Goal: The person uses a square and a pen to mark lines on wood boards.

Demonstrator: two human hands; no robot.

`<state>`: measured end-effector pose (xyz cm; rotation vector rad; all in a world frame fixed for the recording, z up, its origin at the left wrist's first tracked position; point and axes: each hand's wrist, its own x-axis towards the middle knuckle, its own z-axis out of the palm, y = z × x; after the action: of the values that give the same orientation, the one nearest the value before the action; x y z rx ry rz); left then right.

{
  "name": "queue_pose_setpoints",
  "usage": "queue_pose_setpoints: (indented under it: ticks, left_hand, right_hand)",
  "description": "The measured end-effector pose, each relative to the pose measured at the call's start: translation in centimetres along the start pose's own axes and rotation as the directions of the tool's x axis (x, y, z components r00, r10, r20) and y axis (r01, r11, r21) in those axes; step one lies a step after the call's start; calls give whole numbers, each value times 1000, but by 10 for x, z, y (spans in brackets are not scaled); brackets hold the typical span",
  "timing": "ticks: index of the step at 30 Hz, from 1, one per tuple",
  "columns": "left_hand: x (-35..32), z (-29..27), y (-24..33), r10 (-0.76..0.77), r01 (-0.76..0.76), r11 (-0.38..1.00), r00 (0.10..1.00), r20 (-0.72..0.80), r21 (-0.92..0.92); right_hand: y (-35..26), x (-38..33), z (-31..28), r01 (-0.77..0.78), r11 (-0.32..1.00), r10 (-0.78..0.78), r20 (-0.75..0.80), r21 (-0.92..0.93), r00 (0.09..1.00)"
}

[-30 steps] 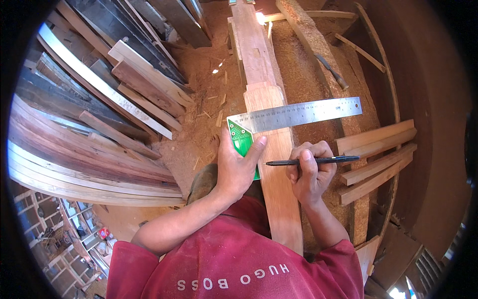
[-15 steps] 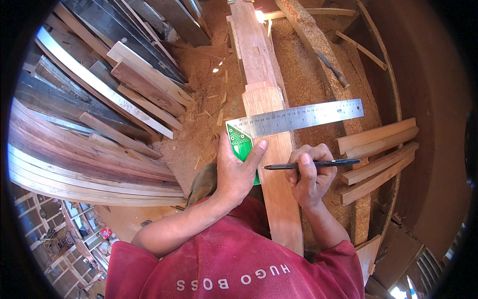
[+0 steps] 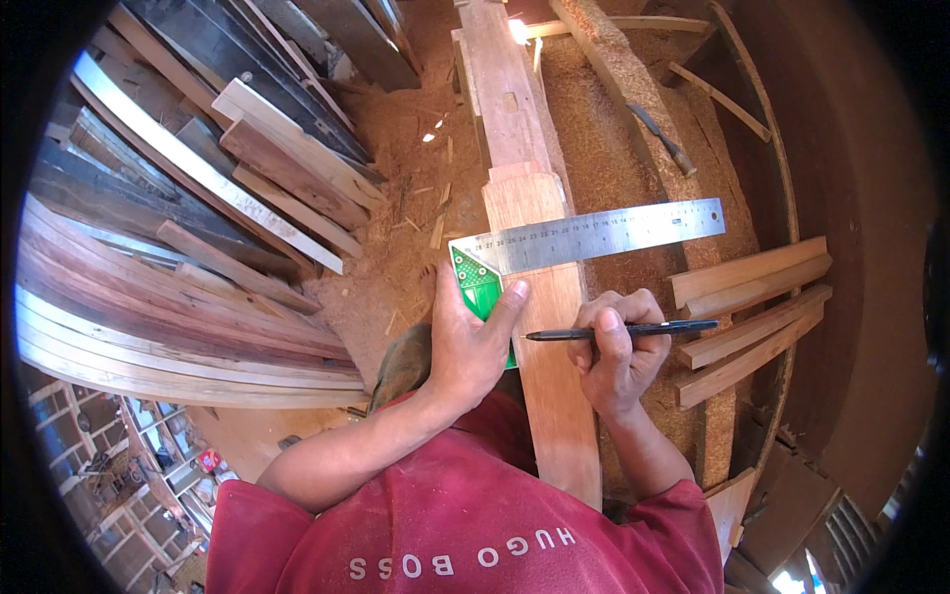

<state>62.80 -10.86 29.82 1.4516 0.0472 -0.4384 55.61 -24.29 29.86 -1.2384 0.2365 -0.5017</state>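
Note:
My left hand (image 3: 468, 342) is closed round the green handle of a try square (image 3: 614, 232). Its thumb presses on top of a light brown wooden board (image 3: 559, 396), and the handle lies along the board's left edge. Across the board runs the square's steel blade, sticking out well past the right edge. In my right hand (image 3: 623, 351) is a black pen (image 3: 564, 335), pinched between thumb and fingers and held nearly level. Its tip is over the board, below the blade; whether it touches the wood I cannot tell.
A longer plank (image 3: 505, 109) extends away beyond the board. Several short wooden pieces (image 3: 747, 272) lie at the right, below a chisel-like tool (image 3: 663, 139) on a sawdust-covered beam (image 3: 633, 89). Long planks (image 3: 178, 307) are stacked at the left. Sawdust and chips cover the floor (image 3: 406, 198).

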Motion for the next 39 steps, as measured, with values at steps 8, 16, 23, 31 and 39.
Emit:
queue_pose_setpoints:
  ticks: [8, 16, 23, 31, 39]
  left_hand:
    - [0, -1, -5, 35, -35, 997, 999, 1, 63]
    - [0, -1, -5, 3, -1, 998, 1000, -26, 65]
    - [-3, 0, 4, -91, 104, 971, 993, -71, 215]
    - [-1, -1, -11, 61, -45, 979, 995, -74, 197]
    - [-1, -2, -11, 86, -73, 981, 994, -68, 177]
  right_hand:
    - [-15, 30, 0, -26, 979, 1, -119, -202, 993]
    - [-18, 114, 22, 75, 795, 44, 179, -602, 983]
    - [-13, 122, 38, 79, 758, 162, 304, -647, 939]
    - [-21, 123, 26, 109, 695, 123, 267, -711, 956]
    - [-39, 131, 4, 139, 548, 48, 197, -825, 979]
